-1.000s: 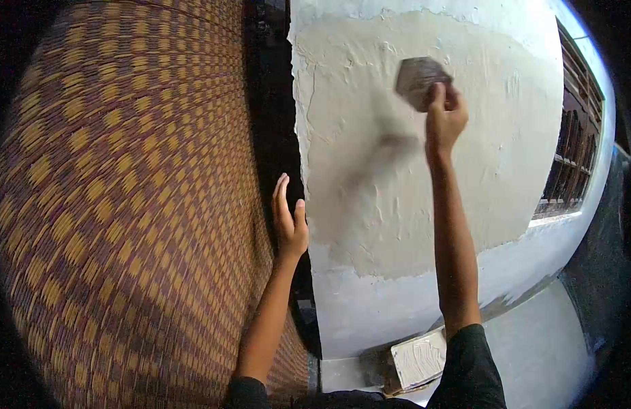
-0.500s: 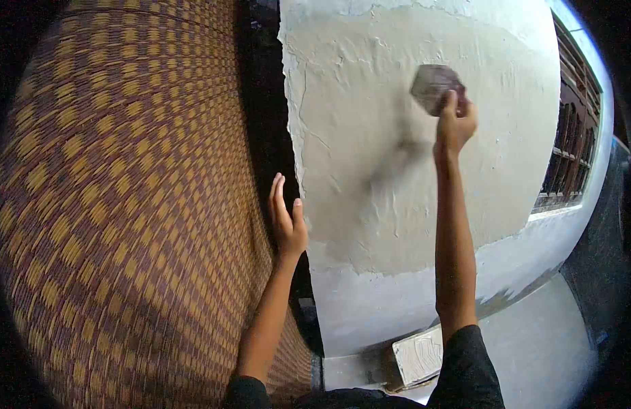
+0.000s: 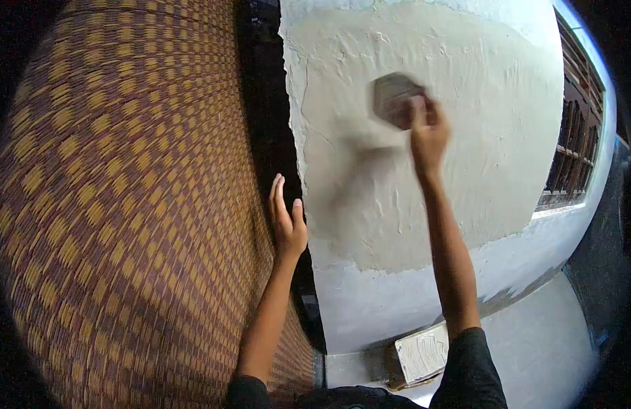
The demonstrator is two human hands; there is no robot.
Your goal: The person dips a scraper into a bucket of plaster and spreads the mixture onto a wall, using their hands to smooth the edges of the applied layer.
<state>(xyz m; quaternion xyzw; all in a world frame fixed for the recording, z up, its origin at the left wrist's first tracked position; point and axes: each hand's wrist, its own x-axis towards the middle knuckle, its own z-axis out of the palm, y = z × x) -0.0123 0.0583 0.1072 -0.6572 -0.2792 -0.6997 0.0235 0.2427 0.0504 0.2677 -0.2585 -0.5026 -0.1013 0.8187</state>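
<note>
Wet beige plaster [image 3: 486, 136] covers much of the white wall [image 3: 370, 307], with ridges and streaks across it. My right hand [image 3: 430, 133] grips a flat, dark plastering trowel [image 3: 394, 99] against the upper middle of this patch; motion blurs the blade, and my fingers partly hide its handle. A shadow from hand and tool falls on the plaster to the lower left. At the wall's ragged left edge, my left hand [image 3: 288, 218] is raised with fingers stretched out and nothing in them.
A brown and yellow woven mat [image 3: 125, 204] hangs along the left. Down by the wall's foot, a rectangular container [image 3: 424, 354] with a creamy white top rests on the grey floor [image 3: 533, 341]. A barred window [image 3: 574, 143] is at the right.
My right hand and the trowel have swept left and slightly down across the plaster, their shadow moving too. My left hand has stayed in place.
</note>
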